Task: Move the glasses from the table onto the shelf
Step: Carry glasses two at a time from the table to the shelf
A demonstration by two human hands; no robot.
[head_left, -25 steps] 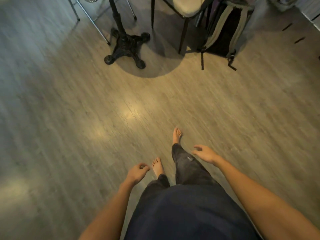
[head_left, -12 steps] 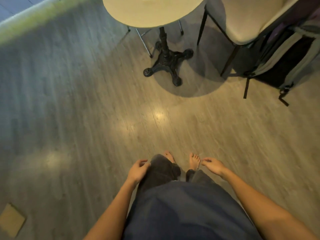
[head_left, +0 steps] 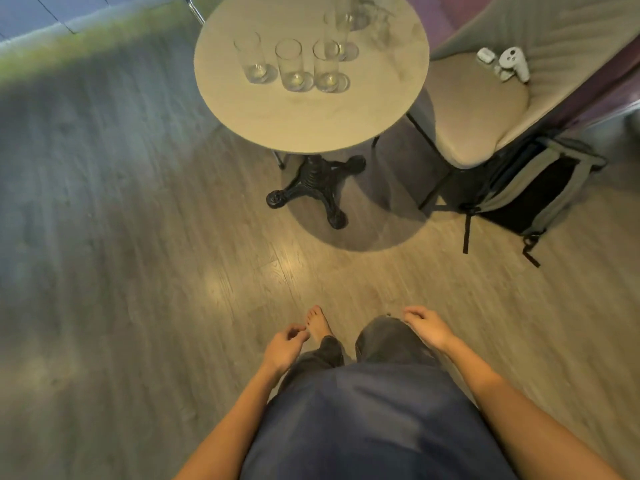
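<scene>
Currently, both hands hang empty at the person's sides, low in the view. Left hand (head_left: 283,348), at 7 o'clock from frame centre: fingers loosely curled, grasping nothing. Right hand (head_left: 429,328), at 5 o'clock: fingers likewise relaxed and half-curled, grasping nothing. Round table (head_left: 311,123), at 12 o'clock, well apart from both hands. Three tall clear glasses stand upright in a row on it: left glass (head_left: 250,58), middle glass (head_left: 291,65), right glass (head_left: 327,67). Further glasses (head_left: 346,26) stand behind, blurred; count cannot be told. Chair (head_left: 478,98), at 2 o'clock, carries a white controller (head_left: 514,62). Backpack (head_left: 533,192) rests on the floor beside the chair.
</scene>
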